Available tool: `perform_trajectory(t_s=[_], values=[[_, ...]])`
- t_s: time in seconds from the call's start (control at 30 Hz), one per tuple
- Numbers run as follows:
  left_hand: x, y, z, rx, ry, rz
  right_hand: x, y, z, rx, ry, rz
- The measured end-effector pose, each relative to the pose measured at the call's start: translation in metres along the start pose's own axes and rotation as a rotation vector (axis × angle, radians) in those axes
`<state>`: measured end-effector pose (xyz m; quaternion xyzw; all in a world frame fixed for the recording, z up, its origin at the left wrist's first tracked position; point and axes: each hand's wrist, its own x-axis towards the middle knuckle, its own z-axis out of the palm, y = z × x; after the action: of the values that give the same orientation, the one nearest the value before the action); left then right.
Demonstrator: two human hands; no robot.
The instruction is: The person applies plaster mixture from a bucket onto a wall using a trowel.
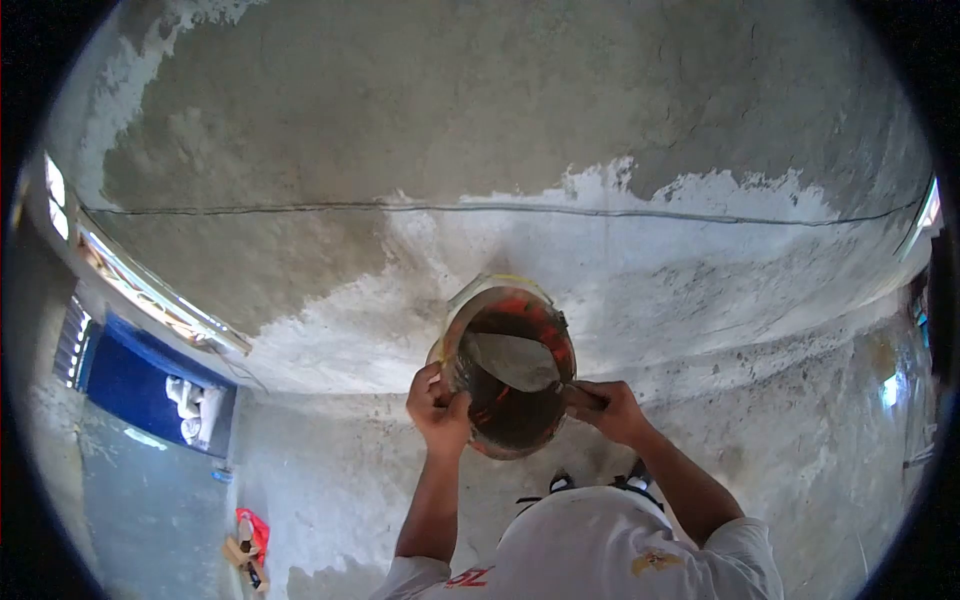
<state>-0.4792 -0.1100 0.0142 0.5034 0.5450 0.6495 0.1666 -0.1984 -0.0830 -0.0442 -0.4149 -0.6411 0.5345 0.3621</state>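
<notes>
A round bucket (512,445), orange-red under grey smears, hangs in front of my body with its mouth toward me. My left hand (438,408) grips its left rim, fingers curled over the edge. Inside the bucket lies a grey flat blade or a patch of wet grey mix (515,362); which one I cannot tell. My right hand (607,411) is closed at the right rim around a dark handle (585,397), which seems to belong to a tool reaching into the bucket.
A grey wall (500,110) with pale, uneven patches rises ahead, crossed by a thin cable (600,211). At the left are a blue panel (130,370) with white shapes and, lower down, a red bag (258,535) by brown pieces. My feet stand below the bucket.
</notes>
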Motion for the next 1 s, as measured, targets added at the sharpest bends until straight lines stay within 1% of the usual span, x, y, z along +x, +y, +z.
perform_trajectory(t_s=[0.03, 0.07, 0.1, 0.17, 0.23, 0.27, 0.3, 0.37, 0.4, 0.43, 0.5, 0.57, 0.63, 0.67, 0.73, 0.8, 0.83, 0.9, 1.0], values=[[0.001, 0.002, 0.003, -0.051, 0.059, -0.021, -0.003, 0.001, -0.009, 0.081, 0.012, -0.008], [0.001, 0.006, 0.008, -0.151, 0.092, -0.07, -0.005, -0.002, -0.02, 0.062, 0.023, -0.015], [0.0, 0.005, 0.009, -0.176, 0.091, -0.067, -0.011, -0.014, -0.031, -0.002, 0.032, -0.031], [-0.001, 0.0, 0.012, -0.227, 0.12, -0.185, -0.019, -0.031, -0.049, -0.086, 0.064, -0.05], [-0.002, 0.018, 0.027, -0.243, 0.116, -0.187, -0.028, -0.038, -0.061, -0.108, 0.089, -0.072], [-0.004, 0.02, 0.033, -0.251, 0.163, -0.217, -0.029, -0.021, -0.069, -0.233, 0.082, -0.019], [-0.005, 0.021, 0.039, -0.258, 0.211, -0.245, -0.033, -0.026, -0.074, -0.156, 0.061, -0.018], [-0.003, 0.023, 0.043, -0.259, 0.167, -0.227, -0.037, -0.017, -0.084, -0.315, 0.139, -0.024], [-0.003, 0.022, 0.045, -0.229, 0.142, -0.221, -0.038, -0.027, -0.09, -0.44, 0.208, -0.119], [-0.002, 0.02, 0.048, -0.242, 0.136, -0.225, -0.035, -0.03, -0.101, -0.451, 0.216, -0.115], [-0.005, 0.017, 0.054, -0.231, 0.114, -0.224, -0.027, -0.034, -0.124, -0.594, 0.367, -0.253], [-0.007, 0.02, 0.069, -0.278, 0.14, -0.193, -0.015, -0.037, -0.152, -0.631, 0.368, -0.265], [-0.011, 0.019, 0.078, -0.206, 0.176, -0.208, 0.007, -0.035, -0.18, -0.648, 0.43, -0.347], [-0.014, 0.016, 0.081, -0.208, 0.188, -0.205, 0.019, -0.034, -0.195, -0.561, 0.411, -0.269], [-0.017, 0.011, 0.088, -0.16, 0.22, -0.231, 0.043, -0.026, -0.223, -0.601, 0.416, -0.293], [-0.02, 0.013, 0.1, -0.195, 0.252, -0.249, 0.059, -0.033, -0.241, -0.705, 0.411, -0.306], [-0.022, 0.015, 0.104, -0.225, 0.269, -0.271, 0.065, -0.033, -0.246, -0.709, 0.401, -0.312], [-0.026, 0.015, 0.11, -0.202, 0.285, -0.281, 0.077, -0.03, -0.257, -0.804, 0.404, -0.422], [-0.032, 0.017, 0.117, -0.177, 0.304, -0.283, 0.088, -0.028, -0.267, -0.847, 0.332, -0.388]])
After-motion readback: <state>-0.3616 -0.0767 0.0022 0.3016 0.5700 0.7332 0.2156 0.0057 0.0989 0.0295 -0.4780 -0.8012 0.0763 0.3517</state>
